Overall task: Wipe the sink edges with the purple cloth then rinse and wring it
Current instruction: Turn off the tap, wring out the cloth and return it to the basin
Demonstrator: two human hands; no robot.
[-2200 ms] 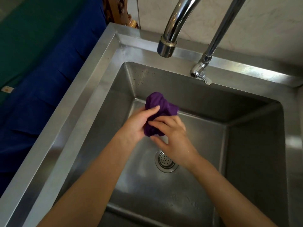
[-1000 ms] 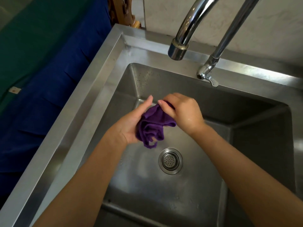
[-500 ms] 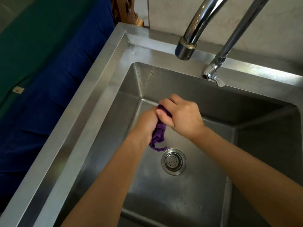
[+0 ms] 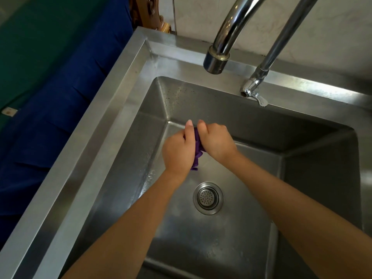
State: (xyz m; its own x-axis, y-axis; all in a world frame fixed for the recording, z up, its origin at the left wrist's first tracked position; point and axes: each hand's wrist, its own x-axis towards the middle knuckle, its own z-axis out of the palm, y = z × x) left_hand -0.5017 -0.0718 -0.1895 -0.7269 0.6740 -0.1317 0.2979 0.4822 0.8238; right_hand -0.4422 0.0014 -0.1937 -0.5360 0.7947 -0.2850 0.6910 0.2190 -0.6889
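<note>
The purple cloth (image 4: pixel 197 153) is squeezed into a narrow twist between both my hands, over the basin of the steel sink (image 4: pixel 96 141). My left hand (image 4: pixel 178 152) grips it from the left, thumb up. From the right, my right hand (image 4: pixel 216 142) is closed around its upper part. Only a thin strip and a short tail of cloth show below the hands; the remainder is hidden inside my fists. No water runs from the tap spout (image 4: pixel 216 61).
The round drain strainer (image 4: pixel 208 198) lies below my hands. A second, thinner tap (image 4: pixel 254 91) stands on the back rim. Water drops cling to the left basin wall. Blue and green fabric (image 4: pixel 56 81) lies left of the sink; a pale wall is behind.
The loosely bunched cloth has been gathered and twisted tight between both fists. My hands have closed together, and the left thumb now points up.
</note>
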